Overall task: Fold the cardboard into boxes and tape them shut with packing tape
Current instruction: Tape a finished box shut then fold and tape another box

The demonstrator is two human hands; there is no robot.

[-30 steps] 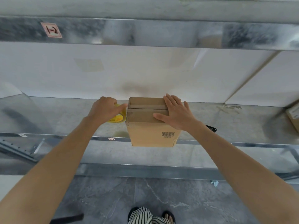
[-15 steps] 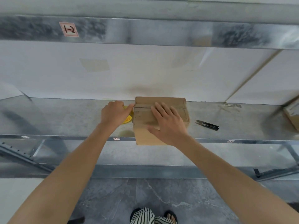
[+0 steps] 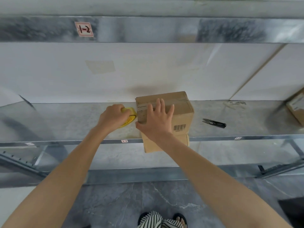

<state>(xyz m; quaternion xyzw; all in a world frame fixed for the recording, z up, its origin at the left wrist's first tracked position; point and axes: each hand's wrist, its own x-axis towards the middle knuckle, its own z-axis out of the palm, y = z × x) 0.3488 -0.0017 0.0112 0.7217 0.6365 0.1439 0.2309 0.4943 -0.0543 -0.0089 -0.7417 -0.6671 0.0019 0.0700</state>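
Head view: taping step, by the look of it. Gripping tape [image 3: 130, 114] in left hand [image 3: 113, 118], fingers curled round it, just beside box [image 3: 180, 111] overhanging shelf [image 3: 65, 124] edge. Pressing box with right hand [image 3: 156, 125], fingers spread flat. Next, probably: pulling the strip taut, then reaching right for snips [image 3: 214, 123].

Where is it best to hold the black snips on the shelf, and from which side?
I would grip the black snips by the thick handle end, on the right. Come from above and from the right: they lie flat on the metal shelf, and the pointed blades face left toward the cardboard box.
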